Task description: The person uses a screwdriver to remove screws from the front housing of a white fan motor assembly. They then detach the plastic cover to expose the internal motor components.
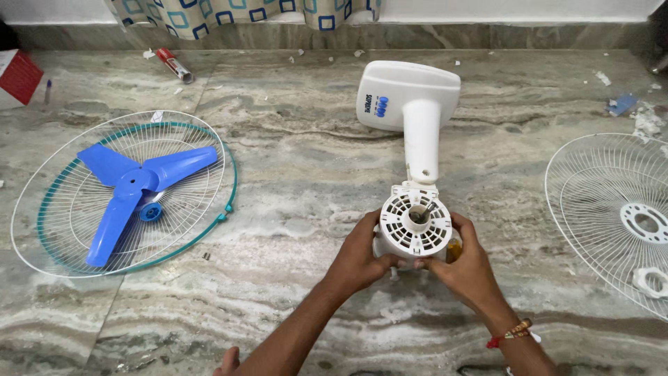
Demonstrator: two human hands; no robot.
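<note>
A white table-fan body lies on the marble floor, its base (407,94) pointing away and its round vented motor housing (415,224) facing me. My left hand (362,254) grips the housing's left side. My right hand (463,264) grips its right side, with a yellowish tool handle (454,249) showing between the fingers. A metal shaft sticks out of the housing's centre.
A blue three-blade fan propeller (136,184) rests on a white wire guard with a teal rim (229,174) at left. Another white wire guard (612,209) lies at right with a white ring nut (652,280). Small scraps, a red tube (174,64) and a curtain lie far back.
</note>
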